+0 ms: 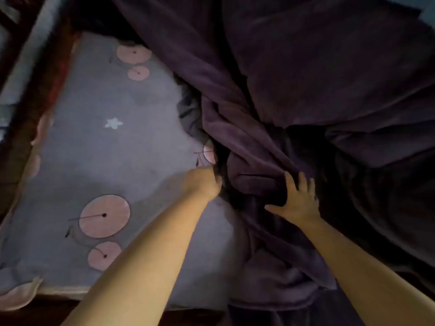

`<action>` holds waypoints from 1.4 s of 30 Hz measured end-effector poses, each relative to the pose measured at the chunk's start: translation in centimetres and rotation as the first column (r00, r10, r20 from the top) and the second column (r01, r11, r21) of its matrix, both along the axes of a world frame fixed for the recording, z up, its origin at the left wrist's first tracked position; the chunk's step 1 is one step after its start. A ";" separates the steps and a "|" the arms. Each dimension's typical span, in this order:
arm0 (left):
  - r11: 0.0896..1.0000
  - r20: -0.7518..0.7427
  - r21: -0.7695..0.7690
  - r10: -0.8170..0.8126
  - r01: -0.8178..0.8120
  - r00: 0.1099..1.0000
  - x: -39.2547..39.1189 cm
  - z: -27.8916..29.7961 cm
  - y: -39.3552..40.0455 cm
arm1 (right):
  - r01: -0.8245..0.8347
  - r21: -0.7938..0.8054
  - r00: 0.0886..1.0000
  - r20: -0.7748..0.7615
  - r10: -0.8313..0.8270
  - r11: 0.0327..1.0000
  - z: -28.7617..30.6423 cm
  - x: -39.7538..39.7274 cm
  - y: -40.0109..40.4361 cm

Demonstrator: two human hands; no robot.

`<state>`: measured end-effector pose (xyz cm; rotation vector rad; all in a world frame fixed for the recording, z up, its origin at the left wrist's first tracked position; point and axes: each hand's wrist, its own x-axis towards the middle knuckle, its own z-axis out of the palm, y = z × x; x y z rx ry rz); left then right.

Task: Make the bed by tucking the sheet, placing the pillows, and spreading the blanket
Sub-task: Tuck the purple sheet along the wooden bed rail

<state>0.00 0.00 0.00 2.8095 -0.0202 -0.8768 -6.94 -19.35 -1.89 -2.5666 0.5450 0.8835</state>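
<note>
A dark purple blanket [317, 74] lies bunched over the right and far part of the bed. Under it a grey-lilac sheet [101, 147] with pink circles and a white star covers the left half of the mattress. My left hand [203, 182] is closed on a fold at the blanket's crumpled edge near the middle of the bed. My right hand [297, 200] rests on the blanket a little to the right, fingers spread and curled into the fabric, thumb hooked under a fold. No pillow shows.
A dark wooden bed frame [35, 109] runs along the left side and along the near edge at the bottom. Beyond it at far left is pale floor [21, 74]. The picture is dim and slightly blurred.
</note>
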 end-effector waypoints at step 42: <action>0.934 -0.430 0.231 0.348 -0.272 0.833 -14.4 4.7 43.0 | -0.432 0.340 0.878 -0.051 0.475 0.835 0.0 -14.2 37.7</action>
